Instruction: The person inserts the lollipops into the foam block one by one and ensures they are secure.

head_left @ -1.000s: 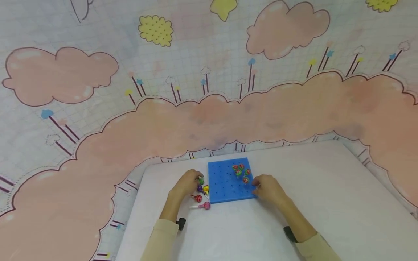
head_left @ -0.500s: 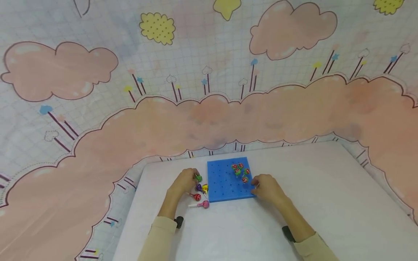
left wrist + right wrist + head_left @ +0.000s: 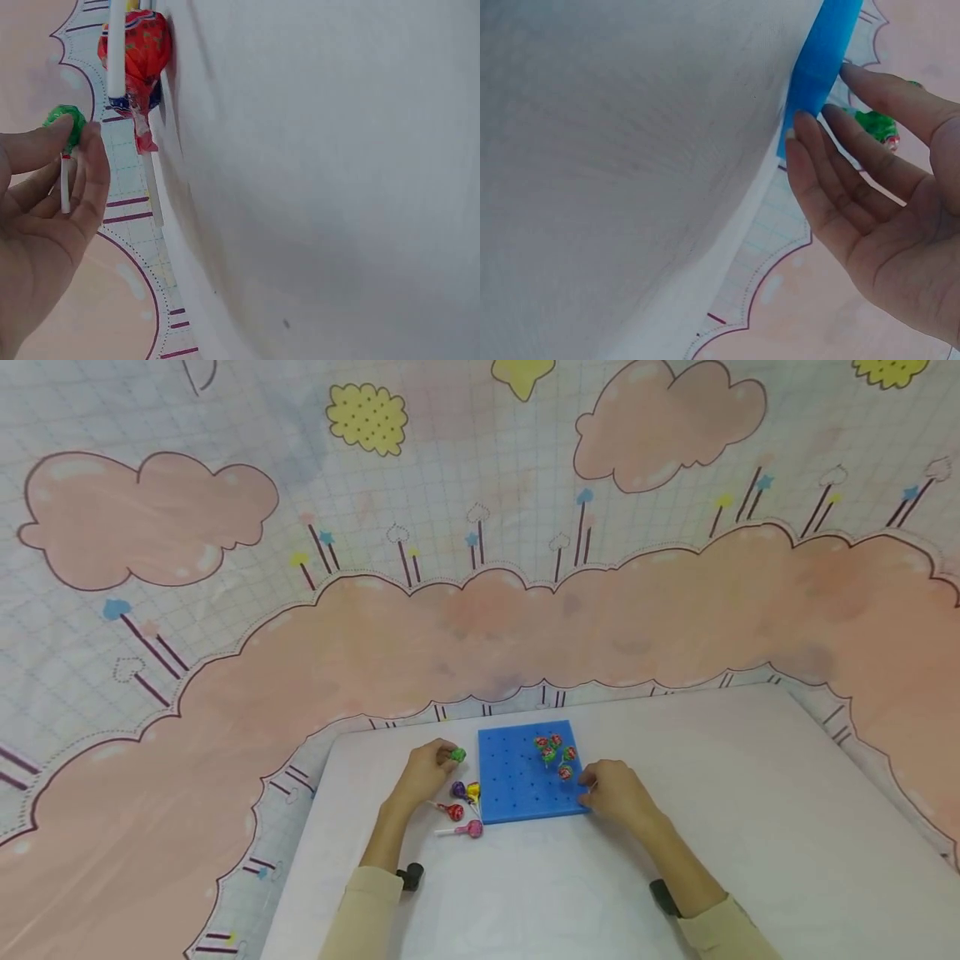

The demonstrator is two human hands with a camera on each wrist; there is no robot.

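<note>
My left hand [image 3: 429, 770] pinches a green-wrapped lollipop [image 3: 458, 754] by its head, left of the blue board. In the left wrist view, the green lollipop [image 3: 64, 122] sits between thumb and fingers, its white stick pointing down. The blue board [image 3: 510, 777] has rows of small holes, and several green-and-red lollipops [image 3: 550, 752] stand in its right part. At the board's right edge is my right hand [image 3: 617, 789]. In the right wrist view, the right hand's [image 3: 885, 180] lightly bent fingers touch the side of the blue board [image 3: 817, 75], with the thumb near its top face.
Left of the board lie loose lollipops: a purple one [image 3: 458, 789], a yellow one [image 3: 473, 791], a red one [image 3: 455, 812] and a pink one [image 3: 474, 829]. All is on a white table [image 3: 525, 893] before a cloud-patterned cloth backdrop [image 3: 510, 635].
My left hand has lifted the green lollipop from beside the purple and yellow ones and moved it slightly away from me. The right hand stays at the board's edge.
</note>
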